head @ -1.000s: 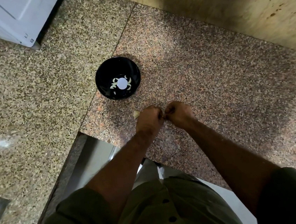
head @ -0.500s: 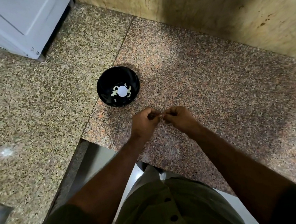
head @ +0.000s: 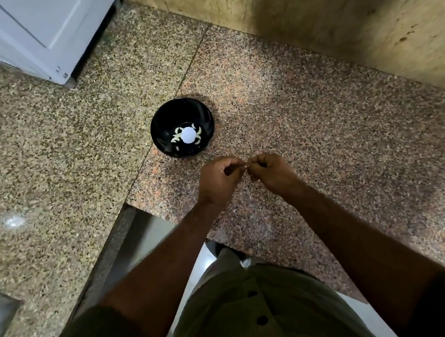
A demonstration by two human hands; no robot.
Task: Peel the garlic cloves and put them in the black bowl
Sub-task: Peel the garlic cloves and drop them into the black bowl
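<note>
The black bowl (head: 182, 127) stands on the reddish granite counter (head: 321, 130), with several pale peeled garlic cloves (head: 176, 138) lying round a white glare spot at its bottom. Just in front of the bowl and to its right, my left hand (head: 219, 179) and my right hand (head: 270, 173) meet above the counter. Their fingertips pinch a small garlic clove (head: 246, 165) between them, of which only a pale sliver shows. Both hands have curled fingers.
A white appliance (head: 37, 36) stands at the back left on the speckled counter. A beige stone wall (head: 337, 19) runs along the back right. The counter edge steps in near my body, with a gap (head: 138, 240) below it.
Both hands have lifted off the counter and moved slightly away from the bowl, still joined on the clove. The loose bit seen beside my left hand earlier is out of sight.
</note>
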